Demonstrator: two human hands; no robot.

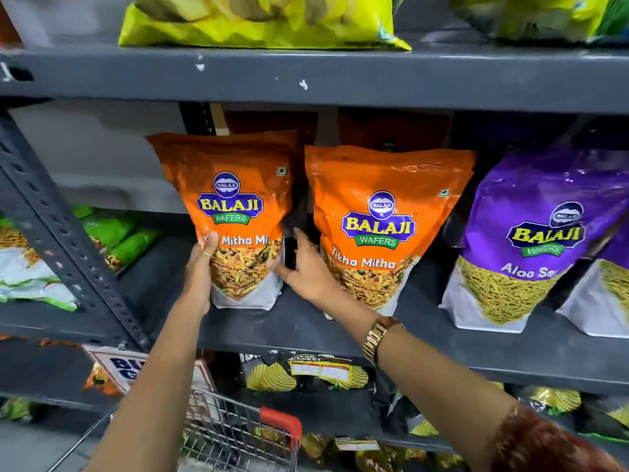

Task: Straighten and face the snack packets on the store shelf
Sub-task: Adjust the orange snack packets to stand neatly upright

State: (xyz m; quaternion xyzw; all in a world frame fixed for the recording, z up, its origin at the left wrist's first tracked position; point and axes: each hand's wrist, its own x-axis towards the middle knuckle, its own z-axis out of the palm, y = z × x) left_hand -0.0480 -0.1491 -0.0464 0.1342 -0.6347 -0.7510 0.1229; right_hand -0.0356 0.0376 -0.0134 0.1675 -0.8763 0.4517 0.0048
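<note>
Wire cart (235,434), left hand (200,272) gripping orange packet (235,185), snack mix showing

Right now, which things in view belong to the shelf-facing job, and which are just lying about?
In the job: left orange packet, gripped by the left hand; right orange packet, beside the right hand; purple packet; their shelf.
Lying about: wire trolley; green packets on the next rack; yellow-green bags above.
</note>
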